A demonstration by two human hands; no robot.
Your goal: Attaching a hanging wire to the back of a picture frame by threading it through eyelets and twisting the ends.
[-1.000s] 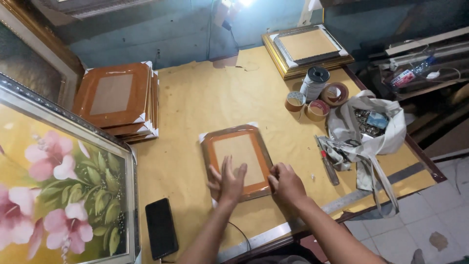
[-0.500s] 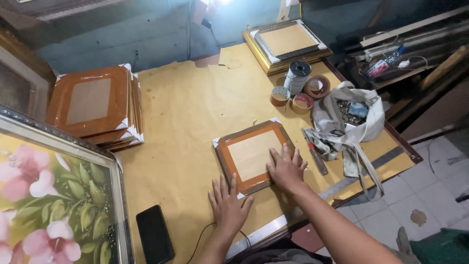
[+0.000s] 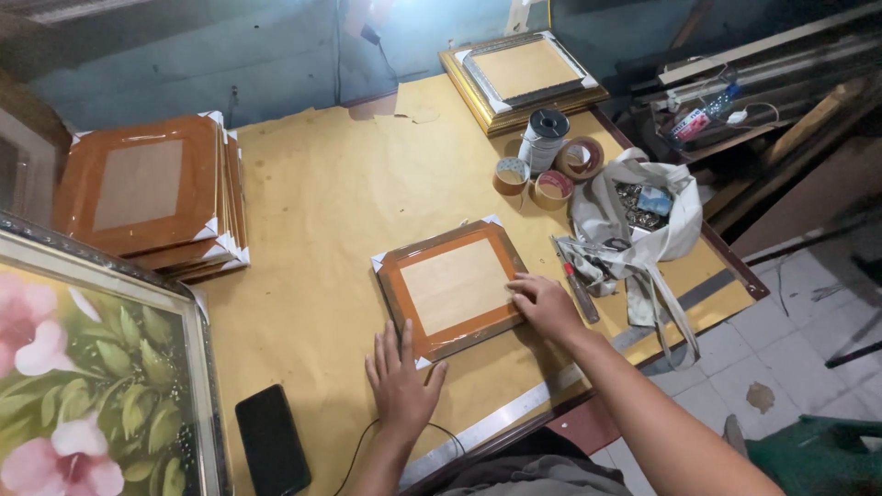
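- Right now both hands sit at the near edge of a small picture frame (image 3: 453,287), which lies face down on the yellow-papered tabletop (image 3: 322,211), slightly turned, with white corner guards showing.
- Left hand (image 3: 401,377) lies flat on the tabletop, fingers (image 3: 404,335) spread wide and holding nothing; the fingertips reach the frame's near corner.
- Right hand (image 3: 546,304) rests palm down on the frame's right-hand near corner, fingers loosely together and pressing on the brown border rather than gripping it.
- Just right of that hand lies a slim tool with a red handle (image 3: 575,283), beside a grey cloth bag (image 3: 638,225) with small hardware inside (too small to make out).
- Behind the bag stand three rolls of brown tape (image 3: 552,188) and a spool of white cord (image 3: 546,134), close together.
- At the far edge sits a gold frame (image 3: 522,76), also face down, with a smaller frame stacked on it.
- On the left, well apart from the hands, is a stack of brown frames (image 3: 147,193) with white corner guards.
- Nearer on the left a large framed painting of pink flowers (image 3: 83,386) leans into view, and a black phone (image 3: 271,439) lies just beside it with a cable trailing toward the left hand.
- A metal ruler (image 3: 514,413) runs along the near tabletop edge.
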